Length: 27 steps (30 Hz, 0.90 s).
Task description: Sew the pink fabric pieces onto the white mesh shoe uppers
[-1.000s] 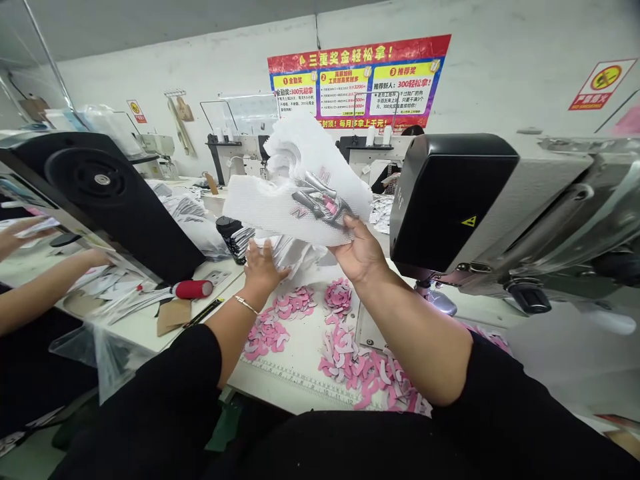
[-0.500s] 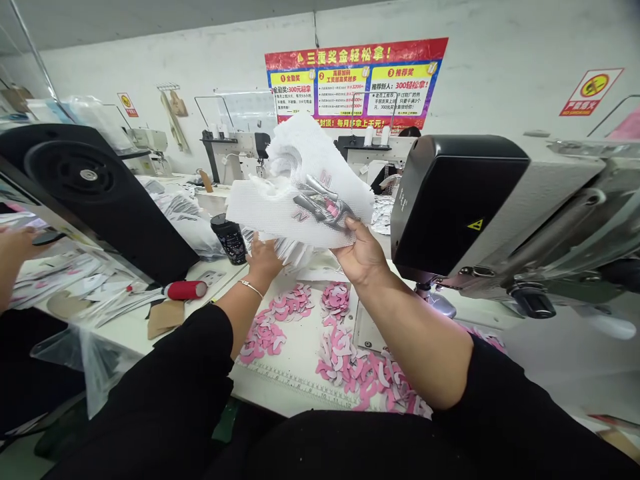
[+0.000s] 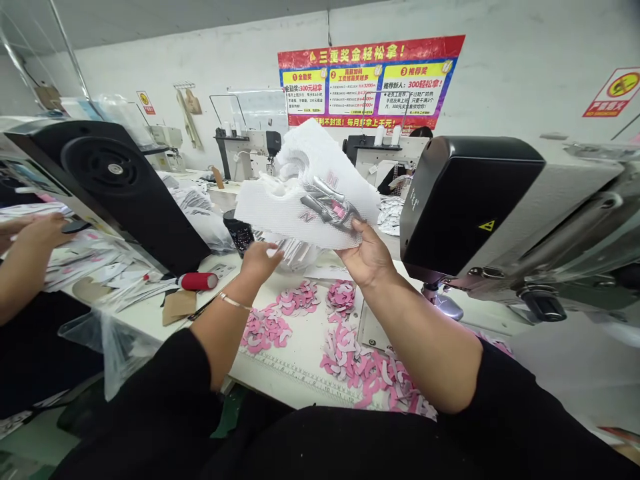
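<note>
My right hand (image 3: 367, 257) is raised above the table, its thumb and fingers closed on a stack of white mesh shoe-upper pieces (image 3: 300, 200) with grey and pink N logos. My left hand (image 3: 260, 257) reaches under the stack's lower left, fingers curled around a bundle of more white pieces (image 3: 295, 252) that lies below. Pink and white curved cut-outs (image 3: 350, 353) lie in fanned piles on the white table (image 3: 305, 347) beneath both arms.
A sewing machine with a black head (image 3: 460, 200) stands at the right, another black machine (image 3: 110, 187) at the left. A red-handled tool (image 3: 195, 281) and a dark cup (image 3: 240, 233) lie left of my hands. Another person's hand (image 3: 35, 233) works at far left.
My left hand has lifted from the table up to the white pieces under the stack. The stack has stayed raised in my right hand. The view has drifted a little.
</note>
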Each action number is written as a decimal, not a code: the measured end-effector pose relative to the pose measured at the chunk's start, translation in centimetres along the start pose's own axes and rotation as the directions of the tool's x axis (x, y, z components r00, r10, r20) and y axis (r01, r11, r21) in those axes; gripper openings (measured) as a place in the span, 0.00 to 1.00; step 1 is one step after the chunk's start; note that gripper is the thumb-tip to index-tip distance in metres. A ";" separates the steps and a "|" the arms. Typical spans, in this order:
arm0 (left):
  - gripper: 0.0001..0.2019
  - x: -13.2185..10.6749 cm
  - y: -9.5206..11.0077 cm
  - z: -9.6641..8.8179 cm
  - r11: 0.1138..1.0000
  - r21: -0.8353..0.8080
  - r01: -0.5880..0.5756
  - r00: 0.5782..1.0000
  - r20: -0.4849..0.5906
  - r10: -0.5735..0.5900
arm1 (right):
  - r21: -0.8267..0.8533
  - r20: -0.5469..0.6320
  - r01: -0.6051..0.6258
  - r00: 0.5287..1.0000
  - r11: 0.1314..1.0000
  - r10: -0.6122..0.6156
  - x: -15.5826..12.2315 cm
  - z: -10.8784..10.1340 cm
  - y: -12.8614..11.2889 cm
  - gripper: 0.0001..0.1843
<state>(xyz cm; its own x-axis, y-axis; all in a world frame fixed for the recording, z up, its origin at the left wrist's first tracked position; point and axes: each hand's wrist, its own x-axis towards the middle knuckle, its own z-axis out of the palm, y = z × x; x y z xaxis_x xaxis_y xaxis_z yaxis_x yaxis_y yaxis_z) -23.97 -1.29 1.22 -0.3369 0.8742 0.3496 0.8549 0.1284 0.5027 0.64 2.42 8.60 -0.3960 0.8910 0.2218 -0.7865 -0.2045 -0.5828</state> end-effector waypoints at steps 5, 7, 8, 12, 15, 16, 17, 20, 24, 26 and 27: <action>0.41 -9.3 3.7 -0.2 0.654 -0.757 0.019 0.843 0.364 0.396 | 0.038 0.043 -0.085 0.996 0.996 0.083 -2.7 1.3 1.9 0.16; 0.40 -11.9 5.9 -0.4 0.402 -0.916 0.003 0.927 0.153 0.341 | 0.004 -0.003 -0.150 0.989 0.989 0.150 -4.7 1.4 3.5 0.15; 0.38 -12.7 6.9 -0.6 0.361 -0.931 -0.056 0.967 0.039 0.251 | -0.025 -0.034 -0.187 0.982 0.982 0.186 -5.7 1.4 4.3 0.15; 0.31 -13.1 8.9 -1.9 0.432 -0.888 -0.157 0.979 -0.197 -0.048 | -0.121 -0.071 -0.315 0.949 0.941 0.308 -8.8 0.5 6.8 0.16; 0.29 -11.8 7.6 -2.9 0.446 -0.889 -0.100 0.977 -0.173 -0.126 | -0.242 -0.041 -0.395 0.917 0.886 0.397 -9.6 -0.3 7.3 0.17; 0.29 -11.1 6.7 -3.3 0.445 -0.889 -0.109 0.974 -0.185 -0.129 | -0.301 -0.035 -0.426 0.899 0.853 0.437 -9.7 -0.6 7.2 0.16; 0.28 -10.4 5.5 -4.0 0.444 -0.886 -0.137 0.970 -0.212 -0.123 | -0.360 -0.033 -0.455 0.879 0.815 0.476 -9.7 -0.9 7.0 0.14; 0.27 -7.9 0.4 -7.1 0.386 -0.905 -0.179 0.965 -0.238 -0.109 | -0.495 -0.056 -0.487 0.844 0.720 0.533 -10.0 -2.1 5.8 0.08; 0.24 -4.8 -7.9 -11.5 0.475 -0.870 0.136 0.986 0.071 -0.152 | -0.579 -0.121 -0.507 0.828 0.639 0.548 -11.2 -4.9 3.1 0.06; 0.21 -4.1 -11.1 -12.2 0.548 -0.777 0.310 0.949 0.214 -0.233 | -0.584 -0.165 -0.529 0.820 0.616 0.548 -12.1 -6.5 1.7 0.07; 0.22 -3.9 -12.3 -12.0 0.582 -0.719 0.381 0.924 0.266 -0.276 | -0.578 -0.186 -0.538 0.819 0.614 0.543 -12.6 -7.4 1.1 0.07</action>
<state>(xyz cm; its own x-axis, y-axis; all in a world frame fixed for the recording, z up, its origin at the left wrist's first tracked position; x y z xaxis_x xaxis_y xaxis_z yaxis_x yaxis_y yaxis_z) -37.85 -11.92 3.15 -0.4418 0.8967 -0.0259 0.0852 0.0707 0.9938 8.29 -6.07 -0.60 -0.6632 0.6942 -0.2796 0.0042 -0.3702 -0.9289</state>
